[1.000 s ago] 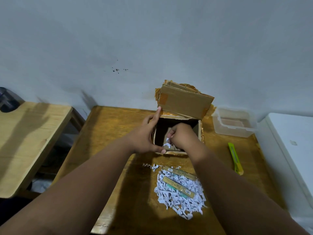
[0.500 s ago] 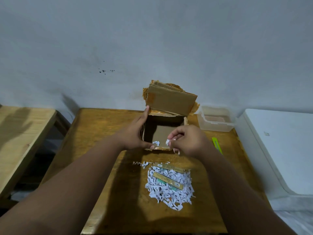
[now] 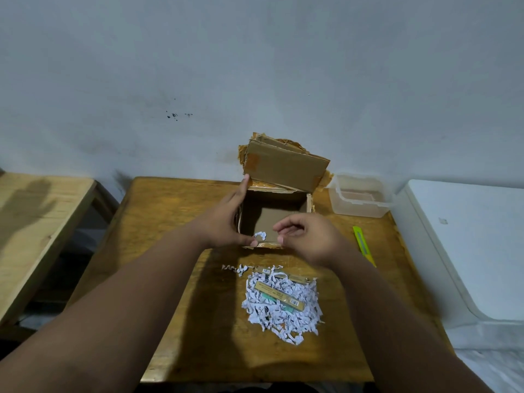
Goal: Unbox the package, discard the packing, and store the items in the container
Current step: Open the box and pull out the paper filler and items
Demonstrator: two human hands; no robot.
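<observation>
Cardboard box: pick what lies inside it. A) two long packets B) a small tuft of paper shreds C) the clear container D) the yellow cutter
B: the cardboard box has a bare floor except for one small tuft of paper shreds near its front wall.

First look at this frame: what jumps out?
The open cardboard box stands at the far middle of the table, flap raised: the left hand grips its left wall, the right hand hovers at its near rim, and only a scrap of shredding lies inside. In front lies a white pile of shredded paper with two slim boxed items on it. A clear container stands at the far right corner.
</observation>
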